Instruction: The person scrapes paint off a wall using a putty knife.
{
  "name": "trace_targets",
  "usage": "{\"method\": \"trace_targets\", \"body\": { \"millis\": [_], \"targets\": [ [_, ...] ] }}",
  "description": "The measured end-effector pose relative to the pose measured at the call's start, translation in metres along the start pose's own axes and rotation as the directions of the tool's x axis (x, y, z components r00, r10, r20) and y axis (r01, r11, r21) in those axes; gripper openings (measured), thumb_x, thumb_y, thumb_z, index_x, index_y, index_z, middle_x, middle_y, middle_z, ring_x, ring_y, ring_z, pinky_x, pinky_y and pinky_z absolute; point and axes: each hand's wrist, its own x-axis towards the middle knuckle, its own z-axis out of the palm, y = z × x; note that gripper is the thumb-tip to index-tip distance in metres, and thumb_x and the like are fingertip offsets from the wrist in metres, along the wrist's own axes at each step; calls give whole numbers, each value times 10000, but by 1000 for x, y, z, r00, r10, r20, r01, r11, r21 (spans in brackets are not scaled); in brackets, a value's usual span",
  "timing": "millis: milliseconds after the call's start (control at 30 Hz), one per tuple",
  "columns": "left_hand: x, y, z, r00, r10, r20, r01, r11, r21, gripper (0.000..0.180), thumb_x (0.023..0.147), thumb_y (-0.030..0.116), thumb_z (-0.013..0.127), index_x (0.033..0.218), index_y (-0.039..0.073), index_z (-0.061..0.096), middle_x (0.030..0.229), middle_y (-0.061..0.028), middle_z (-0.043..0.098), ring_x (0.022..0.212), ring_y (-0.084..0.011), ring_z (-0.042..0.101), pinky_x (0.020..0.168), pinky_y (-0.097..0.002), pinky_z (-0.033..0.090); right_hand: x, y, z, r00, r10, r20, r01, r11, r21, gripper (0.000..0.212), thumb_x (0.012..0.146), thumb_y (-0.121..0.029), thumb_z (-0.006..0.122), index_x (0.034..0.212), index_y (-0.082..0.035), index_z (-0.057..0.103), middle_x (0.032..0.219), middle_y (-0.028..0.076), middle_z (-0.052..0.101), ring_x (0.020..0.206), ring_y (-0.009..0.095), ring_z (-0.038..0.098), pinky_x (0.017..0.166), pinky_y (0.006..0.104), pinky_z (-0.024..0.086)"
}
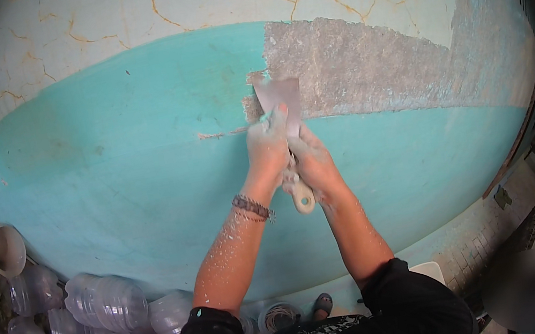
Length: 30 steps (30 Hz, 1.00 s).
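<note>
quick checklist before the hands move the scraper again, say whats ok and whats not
1. Left hand on the scraper: ok, closed around it.
2. Right hand on the scraper: ok, gripping from the other side.
3. Blade at the border of turquoise paint and bare patch: ok.
4. Blade pressed firmly against the wall: cannot tell.
5. Hands gloved: not ok, both are bare and dusty.
6. Plastic bottles away from the blade: ok, they lie low on the left.

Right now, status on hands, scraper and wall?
Left hand and right hand grip scraper. Blade at ragged edge of teal paint. No obstruction visible there.
</note>
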Motion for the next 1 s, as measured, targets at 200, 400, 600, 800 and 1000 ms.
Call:
{"method": "trace_targets", "body": {
  "millis": [200,400,600,800,1000],
  "targets": [
    [1,10,6,988,-155,13,154,986,62,344,962,368,586,867,38,612,655,21,508,474,-57,426,375,-249,323,-1,-7,3,996,39,-83,-37,999,18,315,967,-159,467,1278,-112,471,668,-4,475,414,69,415,346,252,399],
    [1,10,8,969,-247,28,245,967,68,355,960,387,579,877,43,611,627,13,503,429,-67,416,365,-247,317,0,-7,-2,977,157,-143,-159,987,-3,290,976,-162,465,1264,-122,473,662,-8,467,414,73,411,339,250,389],
    [5,9,10,977,-209,43,209,978,5,376,959,391,578,938,18,623,621,14,488,409,-70,393,356,-254,311,2,-10,0,998,-41,-42,43,998,47,316,970,-169,458,1284,-129,461,657,-9,454,416,78,409,341,251,384],
    [7,14,10,990,-140,-20,141,989,50,369,945,400,592,895,35,617,624,8,481,400,-79,385,336,-264,298,1,-16,4,981,166,-103,-170,985,-29,279,1010,-209,434,1277,-129,437,676,-9,451,451,78,426,367,260,397],
    [15,24,2,988,-151,37,148,987,57,387,963,345,580,807,-6,628,662,-15,530,527,-73,421,459,-289,359,11,-14,14,997,-71,-7,71,995,64,321,962,-162,457,1280,-117,461,696,8,476,428,77,417,348,258,399]
  ]
}}
